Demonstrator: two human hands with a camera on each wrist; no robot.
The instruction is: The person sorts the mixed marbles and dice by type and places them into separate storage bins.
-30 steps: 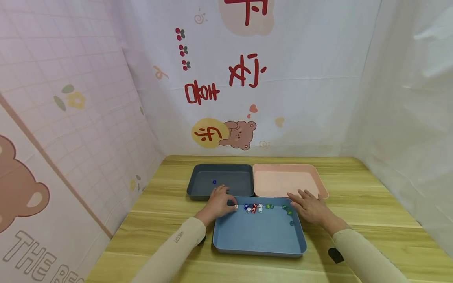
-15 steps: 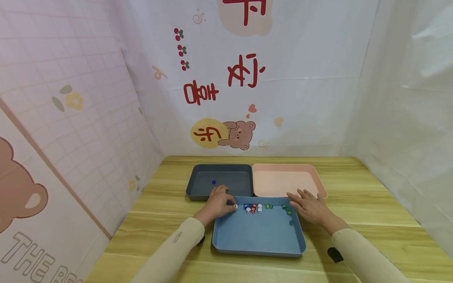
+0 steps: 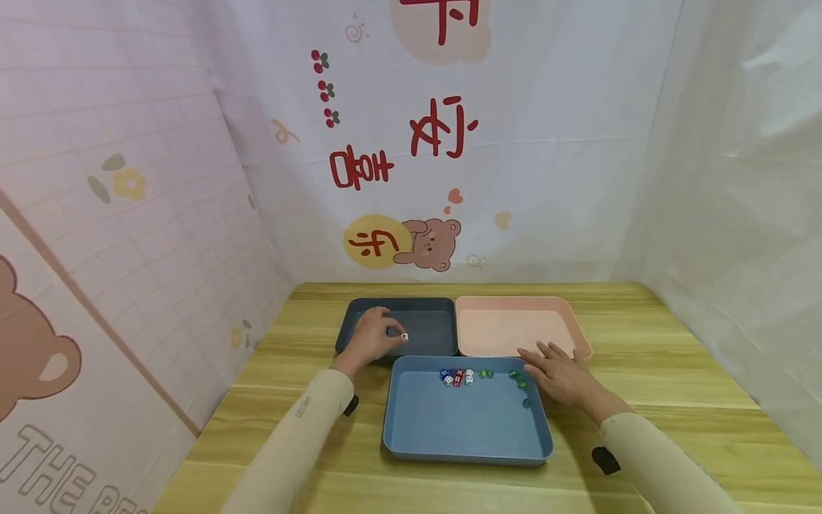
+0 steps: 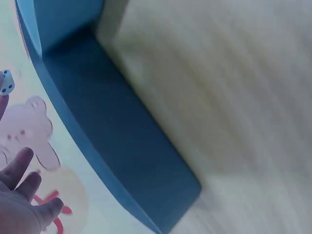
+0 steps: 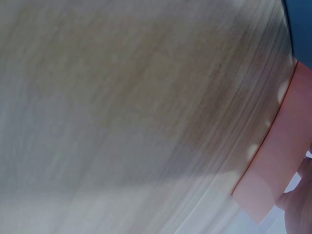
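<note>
Over the dark blue tray (image 3: 437, 325) my left hand (image 3: 372, 339) pinches a white die (image 3: 404, 336) between thumb and a finger; the left wrist view shows the same white die (image 4: 7, 83) with blue pips at its left edge. A blue die in that tray is mostly hidden behind the hand. My right hand (image 3: 561, 375) rests with fingers spread at the right far corner of the light blue tray (image 3: 469, 432), its fingertips over the near edge of the pink tray (image 3: 514, 325).
Blue, white and red dice (image 3: 458, 377) lie along the light blue tray's far side. Several green marbles (image 3: 521, 382) sit toward its far right corner. The three trays stand close together on a wood-grain table (image 3: 674, 400), with a printed cloth (image 3: 565, 143) behind.
My left hand has lifted the white die out of the light blue tray and carried it up and left, over the dark blue tray. The right hand stays in place.
</note>
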